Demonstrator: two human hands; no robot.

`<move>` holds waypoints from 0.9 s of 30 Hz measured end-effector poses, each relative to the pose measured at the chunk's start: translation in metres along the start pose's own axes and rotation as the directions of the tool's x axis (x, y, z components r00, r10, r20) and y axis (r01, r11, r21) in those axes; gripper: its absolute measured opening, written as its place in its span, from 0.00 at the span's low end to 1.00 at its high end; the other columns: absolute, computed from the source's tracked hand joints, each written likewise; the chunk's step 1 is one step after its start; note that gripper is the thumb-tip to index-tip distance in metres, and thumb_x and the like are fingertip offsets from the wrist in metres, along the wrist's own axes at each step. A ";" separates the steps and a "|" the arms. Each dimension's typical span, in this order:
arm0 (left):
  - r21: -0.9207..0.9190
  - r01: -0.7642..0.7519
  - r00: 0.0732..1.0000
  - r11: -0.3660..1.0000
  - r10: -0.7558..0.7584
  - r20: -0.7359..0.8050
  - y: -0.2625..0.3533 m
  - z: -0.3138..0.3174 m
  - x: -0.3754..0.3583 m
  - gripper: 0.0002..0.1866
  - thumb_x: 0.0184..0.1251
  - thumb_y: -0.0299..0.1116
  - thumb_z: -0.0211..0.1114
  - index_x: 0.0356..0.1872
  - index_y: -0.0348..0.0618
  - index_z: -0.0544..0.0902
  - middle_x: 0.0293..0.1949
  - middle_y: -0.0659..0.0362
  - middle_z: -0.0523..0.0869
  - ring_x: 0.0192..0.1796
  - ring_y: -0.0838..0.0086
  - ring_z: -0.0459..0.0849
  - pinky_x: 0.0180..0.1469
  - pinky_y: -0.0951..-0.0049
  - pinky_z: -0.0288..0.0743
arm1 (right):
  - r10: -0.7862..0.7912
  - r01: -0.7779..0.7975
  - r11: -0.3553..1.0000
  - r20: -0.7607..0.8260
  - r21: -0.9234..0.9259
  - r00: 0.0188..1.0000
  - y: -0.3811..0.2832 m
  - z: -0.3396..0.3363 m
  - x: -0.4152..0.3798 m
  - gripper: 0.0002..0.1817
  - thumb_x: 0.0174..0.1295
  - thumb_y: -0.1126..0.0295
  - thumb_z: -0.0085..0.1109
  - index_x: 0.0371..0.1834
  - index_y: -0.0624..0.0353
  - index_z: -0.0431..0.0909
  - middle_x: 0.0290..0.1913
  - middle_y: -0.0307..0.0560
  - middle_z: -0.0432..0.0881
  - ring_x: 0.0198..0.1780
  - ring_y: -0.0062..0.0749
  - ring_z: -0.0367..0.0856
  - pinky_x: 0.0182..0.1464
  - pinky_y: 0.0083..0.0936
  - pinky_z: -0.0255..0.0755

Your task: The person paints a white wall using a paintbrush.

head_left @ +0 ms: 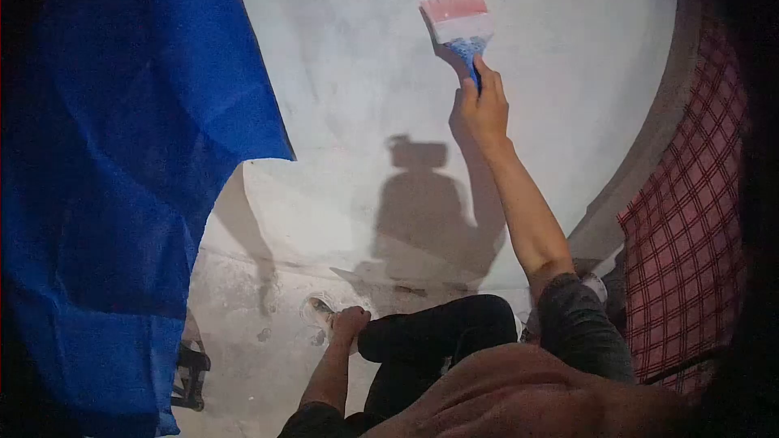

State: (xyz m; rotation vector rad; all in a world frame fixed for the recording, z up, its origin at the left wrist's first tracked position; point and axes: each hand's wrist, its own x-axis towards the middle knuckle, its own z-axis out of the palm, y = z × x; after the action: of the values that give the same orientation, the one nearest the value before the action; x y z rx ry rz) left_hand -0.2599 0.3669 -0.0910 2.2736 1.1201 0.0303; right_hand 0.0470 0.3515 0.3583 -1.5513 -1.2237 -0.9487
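Note:
My right hand (pixel 487 111) is closed around the blue handle of a wide paintbrush (pixel 462 23) with pinkish-red bristles and a white band below them. The brush is raised against the pale, whitish wall (pixel 341 57), its bristles pointing up and its shadow close beside it. Low down, my left hand (pixel 350 321) is closed beside my dark-clothed knee (pixel 438 326). A small whitish, partly dark object (pixel 320 308) shows just past its fingers; I cannot tell whether the hand holds it.
Blue sheeting (pixel 162 146) hangs down the left side, overlapping the wall. At the right hangs a red checked cloth (pixel 686 219). White smears mark the grey floor (pixel 243 341), and a black object (pixel 191 377) stands by the sheeting. My shadow falls across the lower wall.

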 end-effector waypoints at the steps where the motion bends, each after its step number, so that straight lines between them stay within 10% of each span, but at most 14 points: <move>1: -0.001 0.038 0.997 0.999 -0.037 0.067 -0.002 0.001 0.003 0.22 0.62 0.48 0.51 0.42 0.45 0.87 0.47 0.47 0.86 0.51 0.49 0.84 0.58 0.48 0.71 | 0.006 -0.006 1.000 -0.003 -0.001 1.000 0.001 -0.004 -0.007 0.24 0.69 0.68 0.47 0.68 0.58 0.64 0.48 0.57 0.74 0.46 0.52 0.79 0.47 0.42 0.74; 3: 0.006 0.075 0.990 0.997 -0.075 0.123 0.000 0.004 0.005 0.24 0.61 0.50 0.51 0.46 0.47 0.87 0.49 0.48 0.86 0.54 0.50 0.83 0.61 0.49 0.69 | -0.046 0.056 0.997 -0.194 0.045 0.980 0.007 -0.022 -0.029 0.24 0.69 0.67 0.49 0.68 0.59 0.64 0.52 0.60 0.76 0.49 0.50 0.79 0.51 0.37 0.73; 9: 0.048 0.019 0.995 0.999 -0.014 -0.103 -0.018 0.035 0.010 0.22 0.62 0.47 0.51 0.36 0.40 0.87 0.42 0.46 0.87 0.46 0.48 0.85 0.53 0.48 0.75 | 0.584 -0.629 0.717 0.234 0.301 0.777 0.014 -0.061 -0.135 0.27 0.66 0.65 0.53 0.68 0.59 0.64 0.54 0.58 0.77 0.52 0.37 0.78 0.57 0.33 0.70; 13: 0.322 -0.073 0.967 0.944 0.147 -0.211 0.011 0.007 -0.020 0.18 0.58 0.43 0.56 0.35 0.41 0.88 0.36 0.50 0.87 0.43 0.50 0.85 0.52 0.50 0.74 | 0.535 -0.637 0.719 0.363 0.279 0.763 0.045 -0.065 -0.223 0.28 0.66 0.62 0.59 0.67 0.57 0.65 0.38 0.47 0.79 0.38 0.30 0.75 0.46 0.31 0.72; 16: 0.046 0.166 0.844 0.985 -0.118 -0.523 0.002 0.028 -0.003 0.14 0.57 0.37 0.60 0.38 0.42 0.88 0.50 0.46 0.82 0.59 0.52 0.77 0.64 0.53 0.63 | 0.580 -0.718 0.673 0.477 0.178 0.661 0.053 -0.070 -0.278 0.25 0.64 0.62 0.60 0.63 0.59 0.69 0.39 0.51 0.81 0.41 0.38 0.80 0.48 0.34 0.73; 21: -0.177 0.210 0.792 0.962 -0.273 -0.546 0.010 0.015 -0.013 0.17 0.57 0.37 0.61 0.44 0.39 0.86 0.63 0.33 0.70 0.70 0.47 0.63 0.72 0.55 0.53 | 0.385 -0.470 0.869 0.805 -0.153 0.451 0.054 -0.089 -0.320 0.24 0.64 0.55 0.58 0.54 0.62 0.72 0.47 0.65 0.81 0.51 0.59 0.80 0.54 0.46 0.72; 27: -0.019 0.230 0.883 0.973 -0.217 -0.416 0.038 0.018 -0.036 0.19 0.59 0.43 0.58 0.45 0.45 0.87 0.65 0.49 0.73 0.74 0.51 0.58 0.70 0.41 0.53 | 0.279 -0.373 0.919 0.878 -0.127 0.390 0.064 -0.111 -0.333 0.25 0.65 0.52 0.57 0.55 0.61 0.72 0.48 0.65 0.81 0.52 0.59 0.79 0.56 0.48 0.71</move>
State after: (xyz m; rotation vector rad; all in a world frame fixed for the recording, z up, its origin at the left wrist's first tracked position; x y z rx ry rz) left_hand -0.2509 0.3136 -0.0774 2.2052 1.6081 0.4282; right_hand 0.0363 0.1489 0.0652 -2.2014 -1.4969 0.3217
